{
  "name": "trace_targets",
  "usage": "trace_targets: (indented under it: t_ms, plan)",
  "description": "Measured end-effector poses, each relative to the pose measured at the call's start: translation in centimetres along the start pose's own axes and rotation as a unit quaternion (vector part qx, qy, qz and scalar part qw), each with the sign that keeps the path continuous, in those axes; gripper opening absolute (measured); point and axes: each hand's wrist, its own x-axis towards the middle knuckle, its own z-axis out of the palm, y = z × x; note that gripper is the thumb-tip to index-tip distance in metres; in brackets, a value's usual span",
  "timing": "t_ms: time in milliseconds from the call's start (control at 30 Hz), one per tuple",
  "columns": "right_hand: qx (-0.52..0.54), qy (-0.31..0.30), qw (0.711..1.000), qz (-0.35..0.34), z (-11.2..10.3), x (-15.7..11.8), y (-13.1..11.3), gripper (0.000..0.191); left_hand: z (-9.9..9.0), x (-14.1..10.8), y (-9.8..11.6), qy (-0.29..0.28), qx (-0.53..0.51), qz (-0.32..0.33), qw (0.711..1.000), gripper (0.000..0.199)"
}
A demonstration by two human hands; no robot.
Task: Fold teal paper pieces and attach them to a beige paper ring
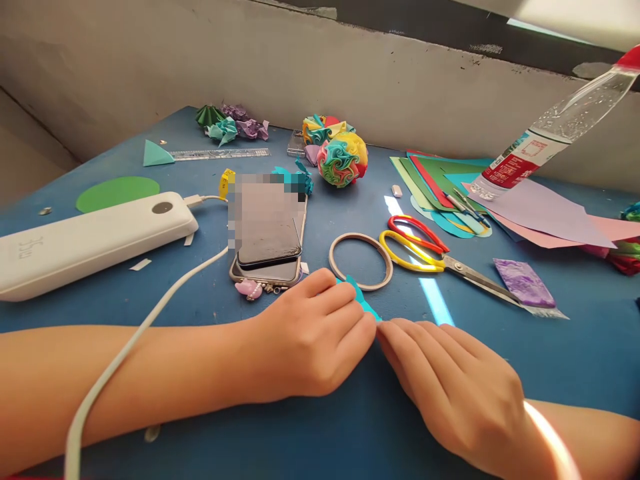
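Note:
A small piece of folded turquoise paper (pixel 367 305) shows between my two hands, most of it hidden by the fingers. My left hand (pixel 313 337) is closed around it, knuckles up. From the right, the bent fingers of my right hand (pixel 453 383) meet the paper's lower tip, pinched together against my left hand. Just beyond the paper lies a roll of tape (pixel 334 257), and past it scissors (pixel 417 263) with red and yellow handles. Two stacked phones (pixel 270 267) lie beyond my left hand, the upper one partly blurred out.
A white power bank (pixel 95 243) with a white cable (pixel 165 303) running over my left forearm lies left. Colourful paper balls (pixel 343 160), a ruler (pixel 220 155) and crumpled paper pieces stand at the back. Paper sheets (pixel 550 207), a tilted bottle (pixel 537 143) and a purple packet (pixel 524 283) are right.

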Motion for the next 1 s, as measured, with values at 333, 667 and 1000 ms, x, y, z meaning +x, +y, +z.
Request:
trace_targets:
  t_ms: [333,667,1000]
  plan:
    - [0.044,0.006,0.999,0.010,0.0,-0.1,0.3,0.014,0.0,-0.1,-0.2,0.007,0.001,0.000,1.000,0.025]
    - [0.034,-0.030,0.999,-0.021,-0.6,0.2,0.7,0.015,0.0,-0.4,-0.3,0.005,-0.006,-0.004,1.000,0.026]
    - [0.069,-0.046,0.996,-0.044,-0.2,0.7,1.3,0.021,0.1,-0.3,-0.4,-0.031,-0.013,0.005,0.999,0.027]
